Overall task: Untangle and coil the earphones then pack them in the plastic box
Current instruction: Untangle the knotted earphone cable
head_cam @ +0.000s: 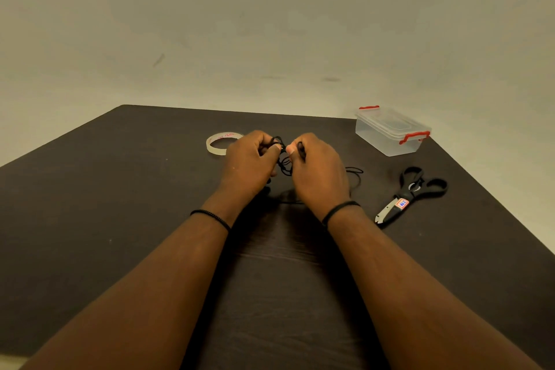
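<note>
Black earphones (285, 163) hang in a tangle between my two hands above the middle of the dark table (120, 204). My left hand (250, 161) pinches part of the cord between thumb and curled fingers. My right hand (318, 168) grips another part, with a dark earpiece showing at its thumb. A loop of the cord trails on the table to the right of my right hand. The clear plastic box (390, 131) with red clips stands at the far right, its lid on.
A roll of clear tape (219, 144) lies just behind my left hand. Black-handled scissors (411, 192) lie to the right of my right wrist. The table's far edge meets a pale wall.
</note>
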